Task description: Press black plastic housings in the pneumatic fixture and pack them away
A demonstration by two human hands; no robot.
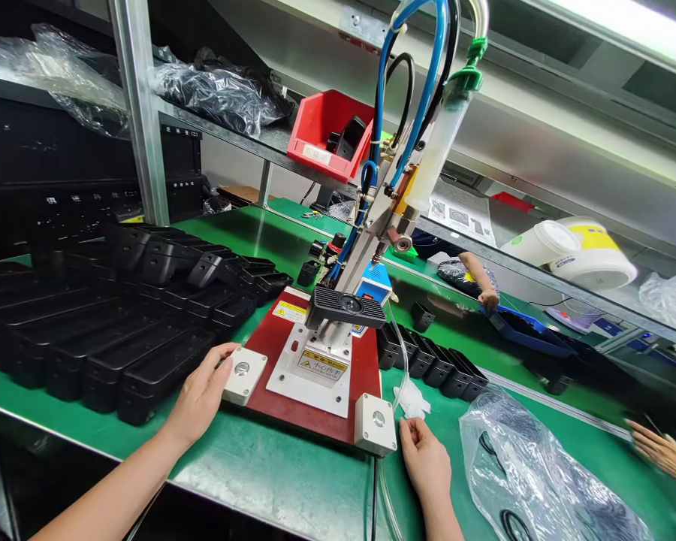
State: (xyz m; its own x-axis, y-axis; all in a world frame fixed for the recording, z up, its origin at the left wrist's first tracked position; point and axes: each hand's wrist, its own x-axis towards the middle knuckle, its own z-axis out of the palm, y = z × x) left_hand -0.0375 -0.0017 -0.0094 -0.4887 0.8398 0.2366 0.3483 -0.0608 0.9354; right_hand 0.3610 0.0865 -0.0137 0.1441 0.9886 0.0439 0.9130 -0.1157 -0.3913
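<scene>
In the head view, the left hand (200,394) lies against the near left side of a pale button box (246,374), its fingers loosely spread and gently bent, the fingertips at the box's edge and the button uncovered. The right hand (428,458) is just beside a second button box (376,424), on its outer side, with thumb and forefinger drawn close together; whether they pinch anything I cannot tell. Between the hands and a little beyond them spreads a reddish-brown base plate (327,422), carrying a metal stand with a warning label (322,365). On that stand, farther out than both hands and midway between them, sits a black part with a round insert (349,303), and above it a tilted syringe (440,146) hangs with blue hoses (384,75) near it. A crumpled white tissue (412,398) lies just past the right fingertips, and beyond it stands a row of black housings (436,364). To the left of the left hand, many more long black housings (95,353) lie side by side on the green table (259,473). To the right of the right hand is a clear plastic bag (557,481); farther right, a co-worker's blurred hand (662,451), and well beyond, another person's hand (487,298) at a blue tray (532,332)
</scene>
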